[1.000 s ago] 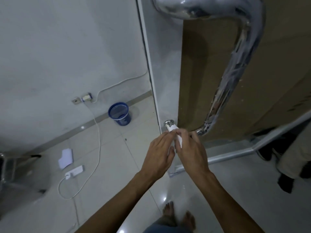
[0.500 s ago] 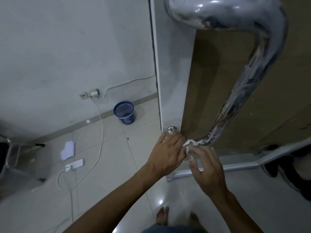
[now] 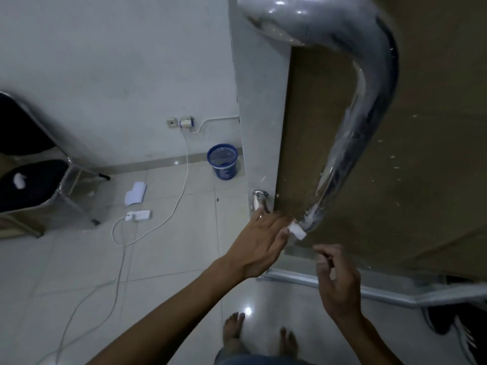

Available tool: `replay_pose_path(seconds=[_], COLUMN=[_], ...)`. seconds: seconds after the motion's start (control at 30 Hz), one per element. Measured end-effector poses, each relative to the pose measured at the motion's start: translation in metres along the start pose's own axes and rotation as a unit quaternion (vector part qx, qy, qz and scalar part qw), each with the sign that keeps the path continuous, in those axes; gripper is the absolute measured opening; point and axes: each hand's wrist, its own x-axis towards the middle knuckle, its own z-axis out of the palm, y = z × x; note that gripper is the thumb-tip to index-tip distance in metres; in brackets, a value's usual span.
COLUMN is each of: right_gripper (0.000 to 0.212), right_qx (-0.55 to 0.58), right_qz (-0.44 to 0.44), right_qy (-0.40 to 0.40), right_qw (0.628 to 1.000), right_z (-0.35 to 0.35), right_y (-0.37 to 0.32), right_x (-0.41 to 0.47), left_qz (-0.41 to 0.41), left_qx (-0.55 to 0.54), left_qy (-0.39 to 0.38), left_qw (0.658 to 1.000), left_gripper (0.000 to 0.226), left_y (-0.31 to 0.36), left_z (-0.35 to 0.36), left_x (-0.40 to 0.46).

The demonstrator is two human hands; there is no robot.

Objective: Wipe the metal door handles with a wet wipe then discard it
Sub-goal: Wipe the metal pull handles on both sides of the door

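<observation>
Pinching wet wipe (image 3: pixel 297 231) at handle (image 3: pixel 350 143): left hand (image 3: pixel 259 239); right hand (image 3: pixel 336 281) empty, bin (image 3: pixel 223 161) beyond.

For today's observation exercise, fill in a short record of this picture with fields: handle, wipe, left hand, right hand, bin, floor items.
handle: large curved metal door handle mounted on the door
wipe: white wet wipe pressed at the handle's lower end
left hand: left hand holds the wipe against the handle
right hand: right hand off the handle, fingers loosely curled, empty
bin: blue bin by the wall, left of the door
floor items: power strip with white cable
</observation>
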Motion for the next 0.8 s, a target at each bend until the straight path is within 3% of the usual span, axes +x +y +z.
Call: replay_pose_path(seconds=[0.1, 0.27, 0.4, 0.47, 0.53, 0.63, 0.73, 0.8], right_gripper=[0.018, 0.027, 0.049, 0.068, 0.068, 0.064, 0.078, 0.08], right_qx=[0.019, 0.112, 0.222, 0.248, 0.264, 0.267, 0.25, 0.219], right_qz=[0.031, 0.097, 0.16, 0.157, 0.155, 0.149, 0.13, 0.089], right_qy=[-0.009, -0.036, -0.095, -0.124, -0.142, -0.157, -0.152, -0.145], right_qw=[0.999, 0.988, 0.957, 0.948, 0.941, 0.939, 0.947, 0.961], right_z=[-0.009, -0.019, -0.024, -0.027, -0.029, -0.029, -0.031, -0.035], right_y=[0.007, 0.011, 0.01, 0.011, 0.012, 0.014, 0.017, 0.019], right_x=[0.006, 0.013, 0.018, 0.026, 0.034, 0.043, 0.05, 0.054], left_qz=[-0.023, -0.023, -0.042, -0.055, -0.076, -0.062, -0.053, -0.057], left_qx=[0.008, 0.144, 0.109, 0.039, -0.004, 0.064, 0.161, 0.164], left_qy=[0.002, 0.017, 0.015, 0.003, 0.0, 0.002, 0.018, 0.014], left_qw=[1.0, 0.989, 0.993, 0.998, 0.997, 0.996, 0.985, 0.985], left_gripper=[0.046, 0.055, 0.059, 0.057, 0.049, 0.052, 0.061, 0.062], left_y=[0.015, -0.012, 0.004, 0.022, 0.032, 0.022, 0.006, 0.008], left_z=[0.009, 0.029, 0.035, 0.034, 0.028, 0.021, 0.014, 0.014], left_x=[-0.004, -0.029, -0.024, -0.01, 0.0, -0.006, -0.022, -0.021])
